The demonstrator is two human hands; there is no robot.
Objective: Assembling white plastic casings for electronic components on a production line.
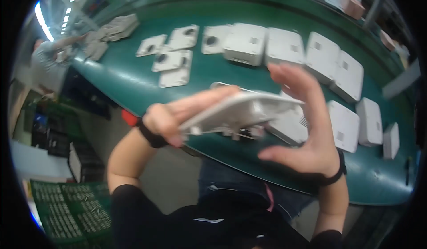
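Note:
My left hand [167,118] grips a white plastic housing shell [240,104] along its left edge, fingers over the outer face. The shell is tilted above the table's near edge, with its hollow inside facing me. Small dark and metallic parts [244,132] show at its lower side, too blurred to name. My right hand [316,142] stands at the shell's right end, thumb and fingers spread apart. Whether it touches the shell's edge I cannot tell. Behind and below the shell, a white box-shaped housing [291,126] with vent slots is partly hidden.
Several white box housings [244,44] stand along the green table [213,73], at the back and right. Flat white plates [175,73] with round dark openings lie left of them. More white parts [118,29] are piled far left, near another person [49,55].

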